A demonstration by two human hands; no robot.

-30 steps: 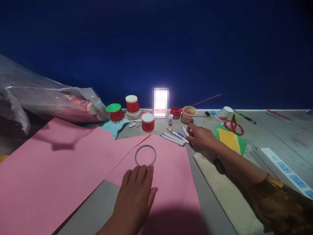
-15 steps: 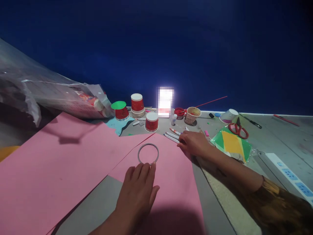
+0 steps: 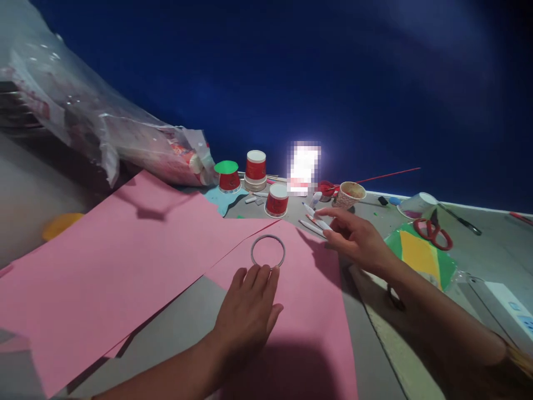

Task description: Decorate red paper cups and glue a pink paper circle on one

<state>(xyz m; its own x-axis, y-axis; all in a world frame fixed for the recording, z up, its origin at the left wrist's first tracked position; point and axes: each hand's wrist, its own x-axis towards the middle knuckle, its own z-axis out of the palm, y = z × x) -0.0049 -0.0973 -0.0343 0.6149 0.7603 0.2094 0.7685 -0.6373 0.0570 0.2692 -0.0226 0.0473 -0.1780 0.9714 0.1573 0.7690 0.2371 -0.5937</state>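
My left hand [image 3: 251, 303] lies flat on a pink sheet of paper [image 3: 308, 311], its fingertips touching the near edge of a grey ring [image 3: 252, 251]. The ring rests flat on the paper. Above the far right corner of that sheet, my right hand [image 3: 361, 240] pinches a slim white marker [image 3: 320, 220] with a bluish tip between thumb and fingers. Just below it, another white pen [image 3: 311, 228] lies on the table, partly behind the thumb. A larger pink sheet [image 3: 120, 278] spreads out to the left.
Red paper cups [image 3: 276, 201] stand upside down at the back, near a glowing blurred screen [image 3: 303, 169]. A patterned cup [image 3: 348, 195] stands right of it. Red-handled scissors [image 3: 433, 233] lie on green and yellow sheets [image 3: 420, 255]. A plastic bag [image 3: 158, 147] is at left, a power strip [image 3: 503, 303] at right.
My right hand has lifted a marker from the pens beside it and turned, thumb and fingers now visible. The view has shifted left. My left hand stays at the ring.
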